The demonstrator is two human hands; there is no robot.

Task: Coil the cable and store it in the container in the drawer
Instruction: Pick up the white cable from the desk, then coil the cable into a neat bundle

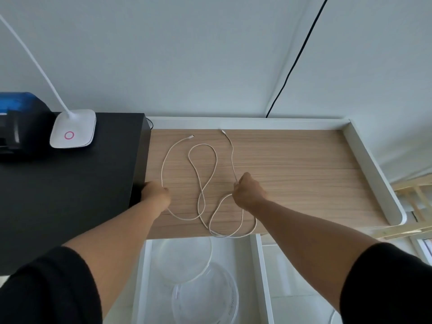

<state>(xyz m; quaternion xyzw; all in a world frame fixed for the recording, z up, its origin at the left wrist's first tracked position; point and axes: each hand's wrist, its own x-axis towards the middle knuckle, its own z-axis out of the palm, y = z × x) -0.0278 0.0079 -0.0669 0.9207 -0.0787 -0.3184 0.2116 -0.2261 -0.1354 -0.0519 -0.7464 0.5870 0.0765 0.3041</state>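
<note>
Cable [203,183] is sprawled in loose loops on the table [304,174]. It is pinched in the right hand [248,192] and the left hand [156,194]. Coiling is barely begun; loops must be gathered evenly. Container [205,298] sits ready in the open drawer [261,277].

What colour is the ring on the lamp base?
Pink, on the white lamp base; the head view, the only one, shows the ring.
</note>
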